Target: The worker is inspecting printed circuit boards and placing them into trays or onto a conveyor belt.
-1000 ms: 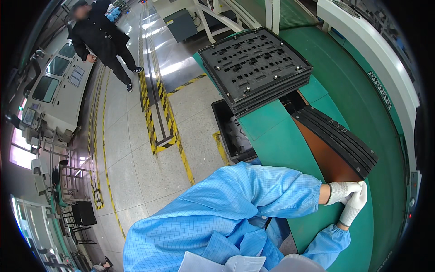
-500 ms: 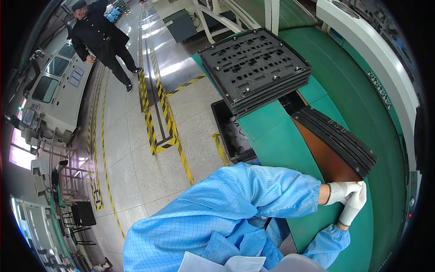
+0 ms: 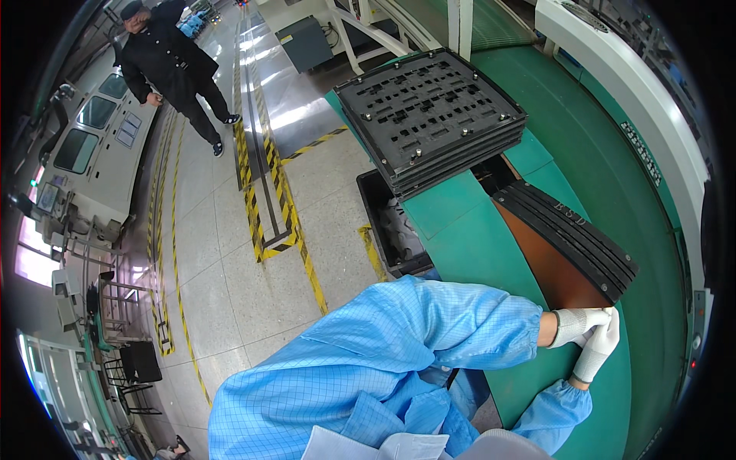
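Note:
Both of my hands wear white gloves and meet at the near end of a rack-like box with a brown side and a black slotted top. My left hand is just below the box's lower corner, its fingers drawn together towards the right hand. My right hand comes up from below, fingers bent against the left one. Both look closed; whatever is between the fingers is hidden by the gloves and the box's end. The box stands on a green-topped bench.
A stack of black trays with cut-outs and screws sits at the bench's far end. Below it on the floor is a black bin with pale pieces inside. A white machine frame curves along the right. A person in dark clothes stands far left.

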Demonstrator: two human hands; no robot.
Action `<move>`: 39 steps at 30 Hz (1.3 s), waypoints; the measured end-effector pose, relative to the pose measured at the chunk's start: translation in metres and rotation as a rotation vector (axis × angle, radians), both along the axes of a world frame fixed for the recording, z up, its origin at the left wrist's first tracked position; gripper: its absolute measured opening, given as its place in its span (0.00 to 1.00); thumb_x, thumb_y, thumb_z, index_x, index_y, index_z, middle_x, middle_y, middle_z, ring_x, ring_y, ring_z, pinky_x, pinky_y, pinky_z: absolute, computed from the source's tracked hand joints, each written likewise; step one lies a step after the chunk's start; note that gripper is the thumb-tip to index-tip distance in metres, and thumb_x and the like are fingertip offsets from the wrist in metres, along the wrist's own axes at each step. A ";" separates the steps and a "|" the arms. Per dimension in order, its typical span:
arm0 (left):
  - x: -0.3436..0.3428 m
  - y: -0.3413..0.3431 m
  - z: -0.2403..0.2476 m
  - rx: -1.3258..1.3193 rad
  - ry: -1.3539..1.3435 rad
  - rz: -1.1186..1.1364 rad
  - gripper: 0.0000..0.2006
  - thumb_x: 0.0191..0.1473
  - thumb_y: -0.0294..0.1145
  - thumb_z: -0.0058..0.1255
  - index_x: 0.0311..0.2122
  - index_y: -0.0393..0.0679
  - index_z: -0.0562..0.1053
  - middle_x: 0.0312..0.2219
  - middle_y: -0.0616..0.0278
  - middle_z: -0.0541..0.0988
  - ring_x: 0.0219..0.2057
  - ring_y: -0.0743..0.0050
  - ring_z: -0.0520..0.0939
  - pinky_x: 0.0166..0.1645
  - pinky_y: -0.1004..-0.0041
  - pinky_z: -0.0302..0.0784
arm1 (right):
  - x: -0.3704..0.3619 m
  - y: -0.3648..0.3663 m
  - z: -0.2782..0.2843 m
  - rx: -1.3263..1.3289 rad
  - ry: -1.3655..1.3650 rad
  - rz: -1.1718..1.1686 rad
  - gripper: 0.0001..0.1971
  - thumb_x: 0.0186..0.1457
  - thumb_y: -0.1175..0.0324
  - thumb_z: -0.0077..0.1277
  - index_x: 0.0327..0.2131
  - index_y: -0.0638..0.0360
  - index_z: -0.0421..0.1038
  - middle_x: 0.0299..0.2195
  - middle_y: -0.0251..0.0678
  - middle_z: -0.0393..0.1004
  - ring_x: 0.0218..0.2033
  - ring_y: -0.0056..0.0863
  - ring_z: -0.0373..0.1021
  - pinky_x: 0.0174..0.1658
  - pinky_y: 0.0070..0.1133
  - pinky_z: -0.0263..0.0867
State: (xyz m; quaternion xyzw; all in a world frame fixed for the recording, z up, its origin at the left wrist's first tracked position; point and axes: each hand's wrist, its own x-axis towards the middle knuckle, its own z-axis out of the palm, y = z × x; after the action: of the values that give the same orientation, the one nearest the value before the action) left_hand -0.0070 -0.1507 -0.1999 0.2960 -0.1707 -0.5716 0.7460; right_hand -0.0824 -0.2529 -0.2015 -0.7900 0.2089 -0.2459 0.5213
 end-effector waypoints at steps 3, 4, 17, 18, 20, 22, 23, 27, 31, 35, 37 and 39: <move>0.000 0.001 0.001 0.004 -0.002 0.006 0.20 0.55 0.42 0.36 0.51 0.45 0.64 0.46 0.50 0.72 0.49 0.56 0.74 0.53 0.60 0.70 | 0.000 0.002 0.002 0.007 -0.001 0.008 0.11 0.60 0.72 0.39 0.41 0.67 0.68 0.32 0.32 0.71 0.34 0.18 0.67 0.38 0.15 0.64; 0.001 0.001 0.001 0.020 -0.009 0.013 0.20 0.55 0.42 0.36 0.51 0.44 0.64 0.46 0.49 0.72 0.49 0.55 0.74 0.53 0.60 0.70 | 0.001 0.003 0.003 0.008 0.002 0.015 0.11 0.60 0.73 0.39 0.41 0.67 0.69 0.32 0.32 0.71 0.34 0.18 0.67 0.38 0.16 0.64; 0.000 0.000 0.000 0.022 -0.025 0.029 0.21 0.54 0.42 0.37 0.51 0.42 0.64 0.46 0.48 0.72 0.48 0.54 0.74 0.53 0.59 0.70 | 0.000 0.001 0.000 -0.002 -0.006 0.005 0.11 0.60 0.73 0.39 0.41 0.67 0.68 0.32 0.32 0.71 0.34 0.18 0.67 0.38 0.16 0.64; 0.000 0.000 0.001 0.011 -0.023 0.034 0.21 0.54 0.42 0.36 0.51 0.42 0.64 0.46 0.47 0.72 0.48 0.54 0.74 0.52 0.59 0.70 | 0.001 0.001 0.000 0.001 -0.004 0.005 0.11 0.60 0.73 0.39 0.41 0.67 0.68 0.32 0.32 0.71 0.34 0.18 0.67 0.39 0.16 0.64; -0.001 -0.001 0.000 -0.001 -0.022 0.040 0.21 0.54 0.42 0.36 0.51 0.42 0.64 0.46 0.47 0.72 0.48 0.54 0.74 0.52 0.59 0.70 | 0.001 0.002 0.001 0.002 -0.002 0.004 0.11 0.60 0.72 0.39 0.41 0.67 0.68 0.32 0.32 0.71 0.34 0.18 0.67 0.39 0.16 0.64; -0.001 -0.001 0.001 0.042 -0.005 0.029 0.22 0.54 0.42 0.37 0.51 0.42 0.64 0.46 0.47 0.72 0.48 0.54 0.74 0.52 0.59 0.70 | 0.000 0.001 0.001 -0.011 -0.005 0.013 0.11 0.60 0.72 0.38 0.41 0.67 0.68 0.32 0.31 0.71 0.34 0.18 0.67 0.38 0.16 0.64; -0.001 -0.002 0.000 0.042 -0.005 0.029 0.22 0.54 0.42 0.37 0.51 0.42 0.64 0.46 0.47 0.72 0.48 0.54 0.74 0.52 0.59 0.70 | 0.000 0.001 0.001 -0.011 -0.005 0.013 0.11 0.60 0.72 0.38 0.41 0.67 0.68 0.32 0.31 0.71 0.34 0.18 0.67 0.38 0.16 0.64; -0.001 -0.002 0.001 0.032 0.015 0.020 0.22 0.54 0.42 0.37 0.51 0.43 0.64 0.46 0.47 0.71 0.48 0.54 0.74 0.53 0.59 0.70 | 0.001 0.003 0.003 -0.013 0.002 0.008 0.11 0.60 0.72 0.38 0.41 0.67 0.68 0.32 0.31 0.71 0.33 0.18 0.66 0.38 0.16 0.63; -0.001 0.000 0.002 -0.011 0.015 0.020 0.21 0.55 0.41 0.36 0.51 0.43 0.64 0.46 0.48 0.72 0.49 0.55 0.74 0.53 0.59 0.69 | 0.000 0.003 0.003 -0.020 0.000 0.006 0.11 0.60 0.72 0.39 0.41 0.67 0.68 0.32 0.31 0.71 0.33 0.18 0.66 0.38 0.15 0.63; -0.001 0.001 0.001 -0.001 -0.013 0.013 0.20 0.56 0.41 0.36 0.51 0.44 0.64 0.45 0.49 0.72 0.48 0.56 0.74 0.53 0.59 0.70 | 0.001 0.004 0.004 -0.032 -0.008 0.018 0.11 0.60 0.72 0.38 0.41 0.67 0.68 0.32 0.32 0.71 0.33 0.18 0.67 0.38 0.15 0.63; -0.001 -0.002 -0.001 0.011 0.001 0.029 0.20 0.56 0.42 0.36 0.51 0.44 0.64 0.45 0.50 0.72 0.48 0.56 0.74 0.53 0.59 0.70 | 0.001 0.006 0.004 -0.021 -0.005 0.003 0.11 0.60 0.72 0.39 0.41 0.67 0.68 0.32 0.32 0.71 0.34 0.18 0.67 0.38 0.15 0.64; -0.001 -0.002 -0.001 0.024 -0.004 0.026 0.20 0.56 0.42 0.36 0.51 0.44 0.64 0.45 0.50 0.72 0.48 0.56 0.74 0.53 0.58 0.70 | 0.001 0.004 0.004 -0.022 -0.004 0.016 0.11 0.60 0.72 0.38 0.41 0.67 0.68 0.32 0.32 0.71 0.34 0.18 0.67 0.38 0.16 0.64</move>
State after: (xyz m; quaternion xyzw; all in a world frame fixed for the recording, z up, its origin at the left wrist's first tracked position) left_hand -0.0075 -0.1525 -0.2014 0.3082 -0.1615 -0.5631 0.7496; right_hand -0.0814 -0.2485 -0.1976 -0.7970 0.1988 -0.2454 0.5149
